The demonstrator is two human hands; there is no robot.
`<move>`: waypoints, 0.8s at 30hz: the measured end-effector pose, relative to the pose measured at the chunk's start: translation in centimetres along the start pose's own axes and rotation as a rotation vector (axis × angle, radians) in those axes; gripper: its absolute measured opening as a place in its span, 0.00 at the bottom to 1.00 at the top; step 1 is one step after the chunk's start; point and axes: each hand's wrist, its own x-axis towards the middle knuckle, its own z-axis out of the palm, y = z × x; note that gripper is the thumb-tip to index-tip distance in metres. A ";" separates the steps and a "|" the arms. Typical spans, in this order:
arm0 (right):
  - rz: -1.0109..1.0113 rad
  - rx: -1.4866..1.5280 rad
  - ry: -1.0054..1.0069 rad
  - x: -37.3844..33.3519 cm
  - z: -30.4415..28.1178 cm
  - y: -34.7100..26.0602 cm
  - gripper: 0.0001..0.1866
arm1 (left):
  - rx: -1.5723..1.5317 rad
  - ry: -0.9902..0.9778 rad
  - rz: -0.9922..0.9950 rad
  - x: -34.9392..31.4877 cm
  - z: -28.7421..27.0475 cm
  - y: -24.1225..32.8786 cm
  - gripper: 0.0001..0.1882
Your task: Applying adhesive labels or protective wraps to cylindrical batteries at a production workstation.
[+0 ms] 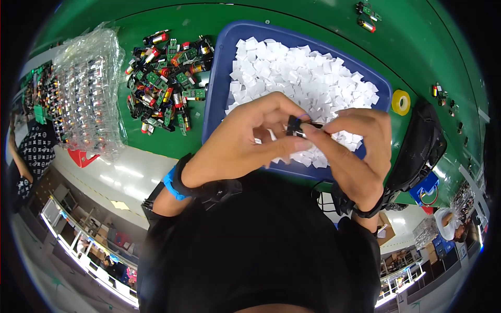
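Note:
My left hand [245, 136] pinches a small black part [295, 127] between thumb and fingers, above a blue tray of white paper pieces. From the other side my right hand [360, 148] closes its thumb and forefinger on the part's right end, where something thin and dark shows. The fingertips hide much of the part, so its exact kind cannot be made out. Below both hands lie many small white paper pieces [292, 68] in the blue tray [222, 68].
Left of the tray is a heap of small motors with green circuit boards [167, 78]. Farther left stands a clear plastic blister tray [88, 88] of similar parts. Yellow tape [401, 102] and a black bag [417, 148] lie on the right. A co-worker [34, 151] is at far left.

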 end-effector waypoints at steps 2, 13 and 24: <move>-0.065 -0.036 0.035 0.4 0.0 -0.1 0.15 | -0.200 0.084 -0.027 -0.3 0.0 -0.2 0.17; 0.361 0.435 0.079 -1.5 1.2 -1.6 0.15 | -0.291 0.190 0.280 -0.1 1.2 -1.7 0.19; 0.501 0.662 0.151 -2.2 2.1 -2.0 0.11 | 0.248 0.221 0.395 -0.8 0.9 -1.0 0.17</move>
